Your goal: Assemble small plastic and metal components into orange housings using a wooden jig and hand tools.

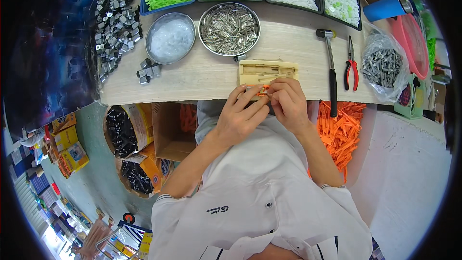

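Two hands — beside jig, hammer, pliers.

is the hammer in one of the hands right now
No, the hammer lies on the table beside the red pliers, while both hands pinch a small orange part.

Wooden bench with bowls, hammer, pliers

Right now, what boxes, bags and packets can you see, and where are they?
Clear plastic bag: right end of the table, lumpy, full of grey metal parts.
Open cardboard box: under the table edge, brown, left of the left hand.
Yellow cartons: on the floor at left, open, holding black parts.
Small yellow packets: far left on the floor, stacked, yellow and orange.
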